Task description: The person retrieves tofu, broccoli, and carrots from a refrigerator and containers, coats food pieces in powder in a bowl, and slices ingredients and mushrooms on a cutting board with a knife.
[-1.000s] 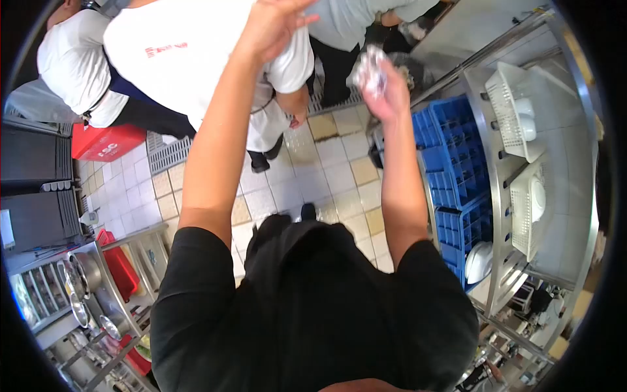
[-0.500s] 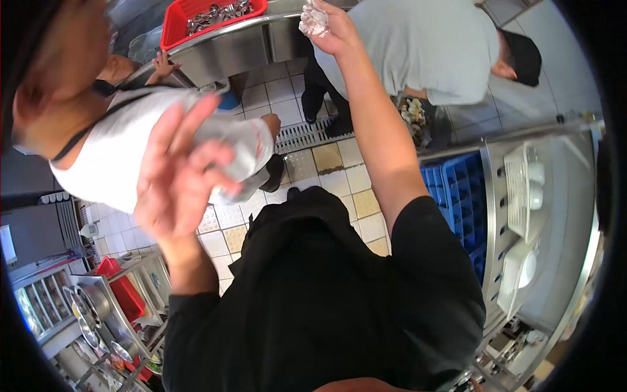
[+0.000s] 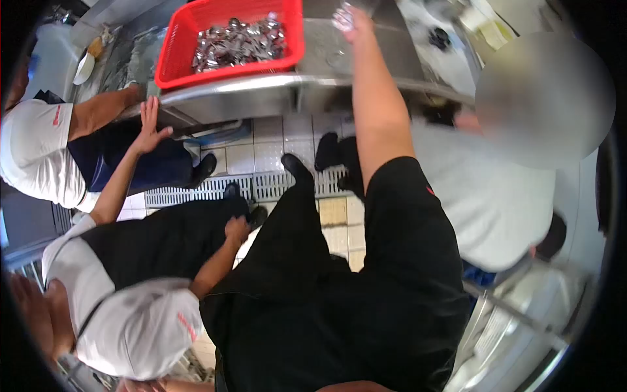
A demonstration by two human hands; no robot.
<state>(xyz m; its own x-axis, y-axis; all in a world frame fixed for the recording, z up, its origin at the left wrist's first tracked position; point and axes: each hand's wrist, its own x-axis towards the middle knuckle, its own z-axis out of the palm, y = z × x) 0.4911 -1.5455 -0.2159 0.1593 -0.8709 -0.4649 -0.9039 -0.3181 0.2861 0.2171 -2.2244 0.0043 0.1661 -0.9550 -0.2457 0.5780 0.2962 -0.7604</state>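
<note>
My right hand (image 3: 358,26) reaches far out over the steel sink counter (image 3: 326,46), at the top of the view. Its fingers are closed around a small, shiny, whitish clump (image 3: 342,18) that is too blurred to name. Left of it stands a red plastic basket (image 3: 295,39) heaped with metal cutlery (image 3: 238,44). At the bottom left edge, partly cut off, is a hand (image 3: 140,385) that appears to be my left, low beside my body. Its fingers are too hidden to read.
Two co-workers in white shirts (image 3: 130,326) (image 3: 36,140) are close on my left; the nearer one's hand (image 3: 151,130) is by the counter edge. Another person in a grey shirt (image 3: 490,196) bends at my right. A floor drain grate (image 3: 274,186) crosses the tiles.
My view has moved closer to the counter and the red basket. My right hand now reaches over the counter; my left hand has dropped from mid-view to the bottom edge.
</note>
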